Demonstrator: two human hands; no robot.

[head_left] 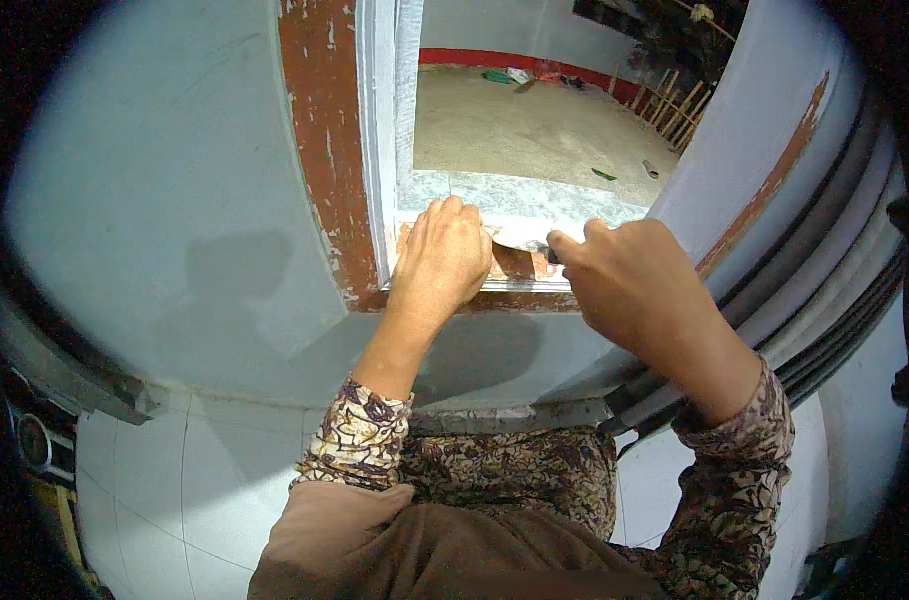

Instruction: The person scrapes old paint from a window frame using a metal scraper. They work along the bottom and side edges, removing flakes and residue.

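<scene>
The person's right hand (629, 275) is closed around the dark handle (552, 256) of a bladed tool (522, 240), its grip near the right end of a low sill (531, 287). The bright blade reaches left from that hand, lying over the sill between the two hands. The left hand (440, 255) is at the sill's left part, back upward and fingers curled; its fingertips are hidden, so one cannot tell whether its grip holds the blade's end or only rests there.

Under and around the blade, the sill's white surface shows orange-brown patches and a dark shadow. A chipped brown frame (324, 140) rises on the left, beside a grey wall (164, 180). On the far side of the sill runs a pale green ledge (534, 194), with open ground (514, 130) beyond. On the right hangs bunched striped cloth (824, 260); white floor tiles (174, 480) show at the near left.
</scene>
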